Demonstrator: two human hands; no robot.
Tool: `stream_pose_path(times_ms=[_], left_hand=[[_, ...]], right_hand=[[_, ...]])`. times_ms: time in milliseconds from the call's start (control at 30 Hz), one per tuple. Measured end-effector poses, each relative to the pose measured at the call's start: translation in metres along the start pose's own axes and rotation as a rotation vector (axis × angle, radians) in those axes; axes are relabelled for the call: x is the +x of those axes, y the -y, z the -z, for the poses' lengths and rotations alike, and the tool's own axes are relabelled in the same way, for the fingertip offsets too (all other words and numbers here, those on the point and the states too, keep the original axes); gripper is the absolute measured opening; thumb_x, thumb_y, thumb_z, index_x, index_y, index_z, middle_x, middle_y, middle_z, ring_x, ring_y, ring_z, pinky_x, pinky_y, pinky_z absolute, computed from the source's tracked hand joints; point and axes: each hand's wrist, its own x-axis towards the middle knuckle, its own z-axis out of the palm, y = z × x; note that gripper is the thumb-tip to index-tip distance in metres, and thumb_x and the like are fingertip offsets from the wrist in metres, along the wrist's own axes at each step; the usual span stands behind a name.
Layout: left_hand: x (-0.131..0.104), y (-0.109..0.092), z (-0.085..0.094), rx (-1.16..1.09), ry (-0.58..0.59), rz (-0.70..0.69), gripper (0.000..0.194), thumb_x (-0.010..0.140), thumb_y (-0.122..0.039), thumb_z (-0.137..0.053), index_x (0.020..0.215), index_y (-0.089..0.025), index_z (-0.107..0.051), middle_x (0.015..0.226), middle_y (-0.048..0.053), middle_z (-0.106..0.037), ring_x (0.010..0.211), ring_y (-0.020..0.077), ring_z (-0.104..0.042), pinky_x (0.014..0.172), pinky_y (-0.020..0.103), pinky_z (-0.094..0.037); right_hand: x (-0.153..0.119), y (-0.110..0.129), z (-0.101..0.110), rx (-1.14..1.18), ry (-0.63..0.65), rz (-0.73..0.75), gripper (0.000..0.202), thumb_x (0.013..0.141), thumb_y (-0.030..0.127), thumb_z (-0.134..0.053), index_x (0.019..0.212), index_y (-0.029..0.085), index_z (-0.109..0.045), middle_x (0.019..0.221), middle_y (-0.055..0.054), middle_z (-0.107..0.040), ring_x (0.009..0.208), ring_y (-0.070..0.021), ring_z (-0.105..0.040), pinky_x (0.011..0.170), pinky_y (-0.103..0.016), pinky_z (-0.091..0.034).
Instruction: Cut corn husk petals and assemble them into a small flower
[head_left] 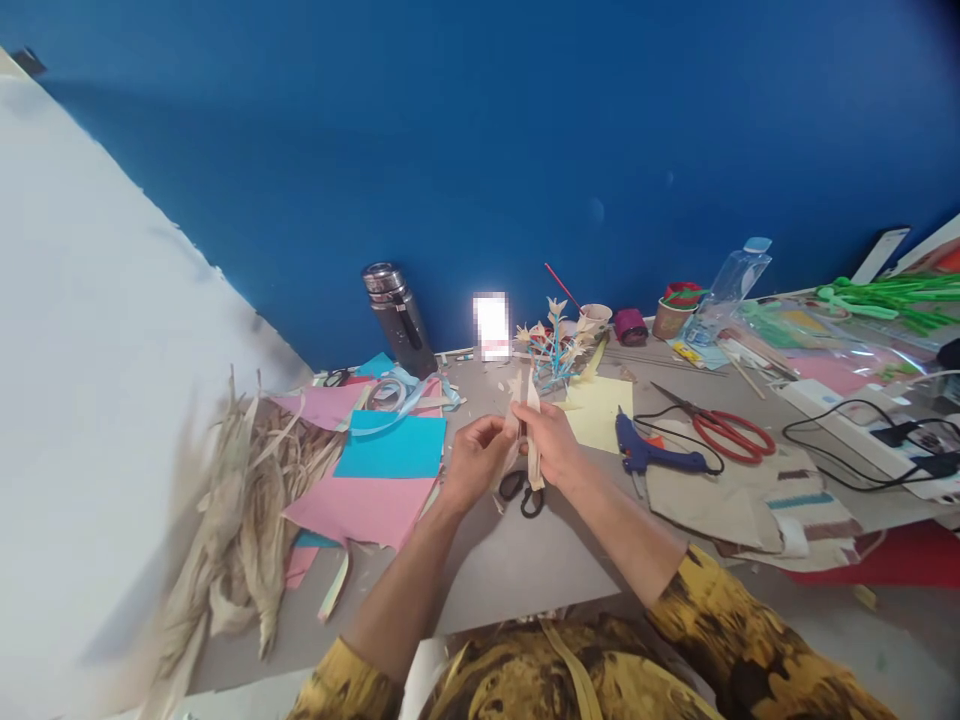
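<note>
My left hand (478,457) is closed in a pinch on a pale strip of dried husk above the middle of the table. Right beside it, my right hand (555,448) is closed on another pale husk strip (534,462), which hangs down past the fingers. The fingertips of both hands nearly meet, and they partly hide the strips. Black-handled scissors (532,503) lie under the hands, blades covered. Just beyond stand small pale flowers on blue stems (555,350).
To the left lie a dried husk bundle (247,520), pink paper (367,508), blue paper (394,445) and a dark thermos (401,325). To the right are a blue glue gun (660,455), red-handled scissors (731,435), a plastic bottle (727,290) and a power strip (855,430) with cables.
</note>
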Motion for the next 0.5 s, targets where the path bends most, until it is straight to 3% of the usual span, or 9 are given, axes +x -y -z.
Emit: stream_pose_path(times_ms=[167,333,500], left_hand=[[0.013,-0.009,0.016,0.106,-0.039,-0.041,0.023,0.074,-0.038,-0.073,0.068,-0.017,-0.071,0.064,0.002,-0.067,0.058,0.0135,-0.056,0.057,0.024,-0.042],[0.020,0.011,0.029,-0.023,0.033,0.049,0.023,0.072,-0.039,-0.077,0.073,-0.016,-0.071,0.070,0.002,-0.068,0.063,0.0142,-0.058,0.063,0.025,-0.045],[0.019,0.026,0.029,-0.180,-0.013,0.181,0.032,0.067,-0.042,-0.081,0.067,-0.015,-0.065,0.063,0.003,-0.066,0.053,0.0121,-0.054,0.054,0.024,-0.040]], right_hand=[[0.018,0.004,-0.009,-0.016,0.000,0.022,0.025,0.057,0.035,-0.076,0.065,0.017,-0.060,0.050,0.006,-0.053,0.043,-0.0082,-0.046,0.039,-0.019,-0.033],[0.025,-0.014,-0.018,0.055,-0.061,0.006,0.027,0.057,0.037,-0.072,0.059,0.019,-0.053,0.047,0.006,-0.050,0.041,-0.0101,-0.046,0.039,-0.022,-0.038],[0.030,-0.024,-0.018,0.067,-0.116,0.005,0.029,0.059,0.039,-0.073,0.058,0.019,-0.052,0.047,0.006,-0.047,0.042,-0.0096,-0.045,0.040,-0.022,-0.038]])
